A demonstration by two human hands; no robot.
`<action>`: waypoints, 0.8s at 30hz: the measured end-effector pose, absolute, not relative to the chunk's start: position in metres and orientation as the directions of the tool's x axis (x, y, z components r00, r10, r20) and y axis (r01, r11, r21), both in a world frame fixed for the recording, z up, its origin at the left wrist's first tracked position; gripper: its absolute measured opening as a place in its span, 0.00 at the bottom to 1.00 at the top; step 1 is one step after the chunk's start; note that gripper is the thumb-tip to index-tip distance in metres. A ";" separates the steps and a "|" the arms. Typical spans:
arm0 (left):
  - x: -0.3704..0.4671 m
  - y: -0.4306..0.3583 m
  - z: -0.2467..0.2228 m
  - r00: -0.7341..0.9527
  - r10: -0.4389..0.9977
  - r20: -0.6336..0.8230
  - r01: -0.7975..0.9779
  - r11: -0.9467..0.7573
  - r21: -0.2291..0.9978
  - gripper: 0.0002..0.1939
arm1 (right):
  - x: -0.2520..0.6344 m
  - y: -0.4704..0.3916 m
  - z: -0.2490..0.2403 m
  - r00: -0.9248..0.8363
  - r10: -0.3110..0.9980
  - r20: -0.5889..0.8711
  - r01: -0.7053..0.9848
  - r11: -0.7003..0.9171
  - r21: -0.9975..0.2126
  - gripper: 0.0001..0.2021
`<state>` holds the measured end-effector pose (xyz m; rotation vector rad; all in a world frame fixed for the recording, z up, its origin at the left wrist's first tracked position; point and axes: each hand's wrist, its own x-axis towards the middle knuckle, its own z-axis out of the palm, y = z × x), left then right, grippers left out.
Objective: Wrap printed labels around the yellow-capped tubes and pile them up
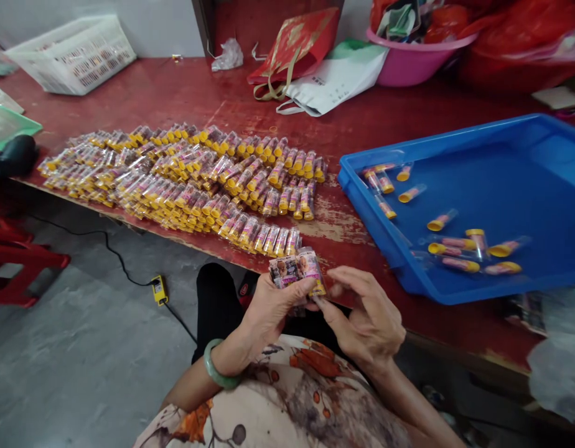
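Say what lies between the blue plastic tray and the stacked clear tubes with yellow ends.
Between tray and tubes, the head view shows only bare, scuffed red tabletop.

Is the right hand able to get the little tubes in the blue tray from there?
Probably yes. The right hand is close to the blue tray, and only its rim seems to stand before those tubes.

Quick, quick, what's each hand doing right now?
Left hand: closed, holding a tube and printed wrap.
Right hand: partly open beside the tube; can't tell if it touches.
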<state>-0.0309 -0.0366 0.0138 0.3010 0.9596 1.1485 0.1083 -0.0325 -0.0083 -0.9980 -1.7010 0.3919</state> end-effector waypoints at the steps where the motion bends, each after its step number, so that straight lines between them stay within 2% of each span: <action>1: -0.032 -0.036 0.014 0.075 0.868 -0.491 -0.630 0.423 0.651 0.17 | 0.113 -0.030 -0.008 -0.129 0.796 0.592 0.385 0.590 -0.709 0.23; 4: -0.034 -0.034 0.012 0.058 0.872 -0.486 -0.617 0.414 0.669 0.17 | 0.121 -0.019 -0.002 -0.287 0.811 0.509 0.308 0.582 -0.753 0.32; 8: -0.037 -0.033 0.010 0.077 0.884 -0.462 -0.584 0.415 0.697 0.17 | 0.121 -0.006 0.003 -0.430 0.778 0.458 0.318 0.605 -0.730 0.34; 13: -0.039 -0.033 0.007 0.105 0.875 -0.473 -0.536 0.451 0.714 0.18 | 0.116 -0.004 -0.004 -0.428 0.767 0.477 0.305 0.620 -0.723 0.32; 21: -0.043 -0.035 0.001 0.097 0.883 -0.459 -0.567 0.428 0.704 0.17 | 0.108 -0.006 -0.009 -0.398 0.777 0.487 0.280 0.609 -0.742 0.31; 24: -0.047 -0.035 0.004 0.090 0.891 -0.445 -0.581 0.410 0.703 0.16 | 0.108 -0.002 -0.008 -0.447 0.752 0.484 0.290 0.634 -0.717 0.32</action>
